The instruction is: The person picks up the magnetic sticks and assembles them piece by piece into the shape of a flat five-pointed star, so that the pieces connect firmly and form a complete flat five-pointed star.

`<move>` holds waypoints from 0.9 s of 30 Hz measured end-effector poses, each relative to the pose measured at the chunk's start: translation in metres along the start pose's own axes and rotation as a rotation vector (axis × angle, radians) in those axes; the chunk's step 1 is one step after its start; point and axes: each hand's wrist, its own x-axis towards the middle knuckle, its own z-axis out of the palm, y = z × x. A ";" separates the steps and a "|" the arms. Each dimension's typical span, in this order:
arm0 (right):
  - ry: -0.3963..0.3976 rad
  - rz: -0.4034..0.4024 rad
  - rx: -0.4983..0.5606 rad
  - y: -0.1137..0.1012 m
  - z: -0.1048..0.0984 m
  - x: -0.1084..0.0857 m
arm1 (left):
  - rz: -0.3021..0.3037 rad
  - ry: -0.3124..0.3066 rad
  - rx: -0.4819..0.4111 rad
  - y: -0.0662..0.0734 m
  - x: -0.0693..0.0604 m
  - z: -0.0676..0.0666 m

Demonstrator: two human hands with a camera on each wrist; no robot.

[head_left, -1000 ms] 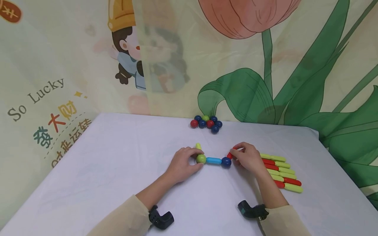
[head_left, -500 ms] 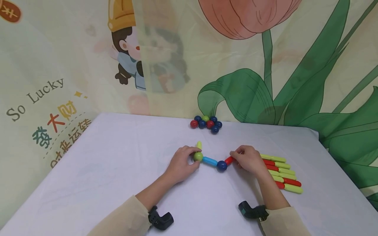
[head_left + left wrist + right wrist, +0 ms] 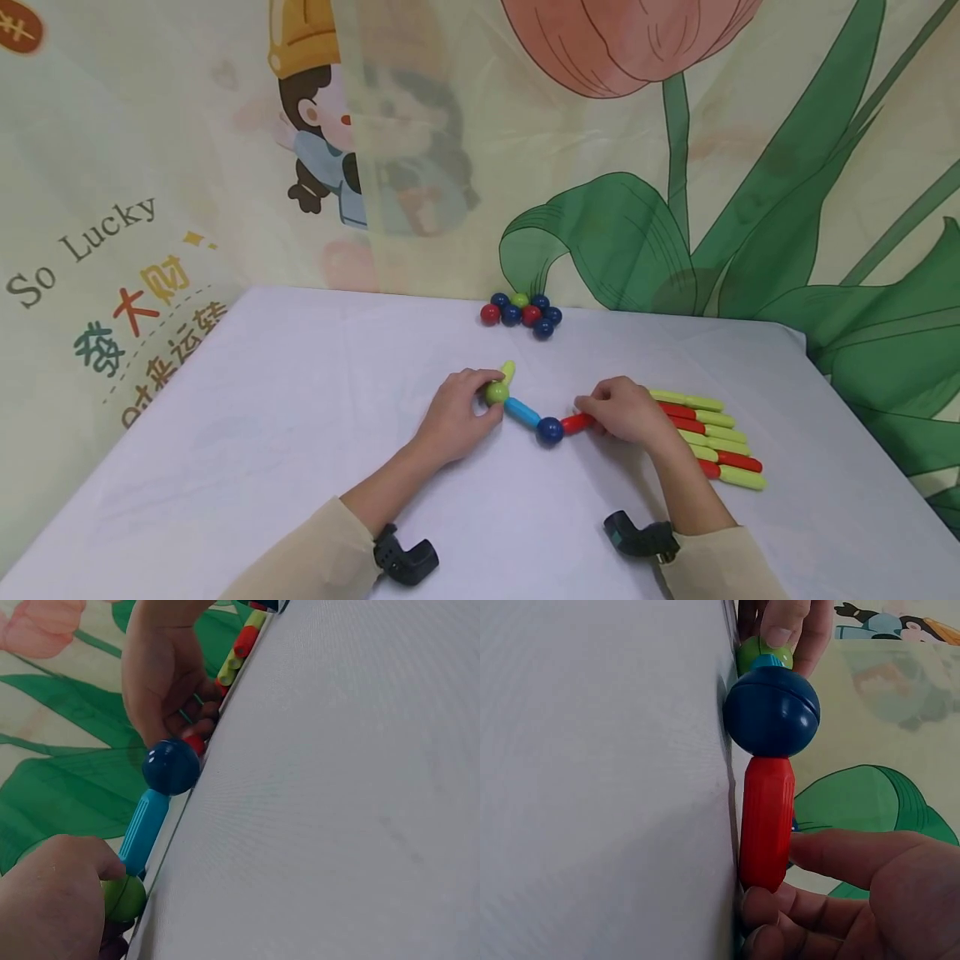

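One red rod (image 3: 576, 424), pinched near free end by fingers of right hand (image 3: 628, 410); long axis runs left to blue ball (image 3: 550, 431), nearer right fingers than left. Thence blue rod (image 3: 522, 412) slants left, away, to green ball (image 3: 497, 394), held in fingers of left hand (image 3: 457, 417). Rod rows (image 3: 724, 433) right of right fingers; ball cluster (image 3: 512, 315) well beyond both.

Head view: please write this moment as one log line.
left hand: holds lime-green ball | right hand: grips red ridged rod | between: light-blue ridged rod, dark-blue ball
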 end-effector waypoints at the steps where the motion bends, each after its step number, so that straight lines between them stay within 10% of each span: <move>1: -0.009 -0.003 -0.004 -0.001 0.000 -0.001 | -0.001 0.013 0.016 0.000 0.000 0.000; 9: -0.122 -0.023 0.001 -0.008 0.004 -0.004 | -0.035 0.142 0.148 -0.001 0.002 -0.002; 27: -0.496 -0.267 0.113 -0.014 0.007 -0.004 | -0.093 0.202 0.122 -0.002 0.005 -0.001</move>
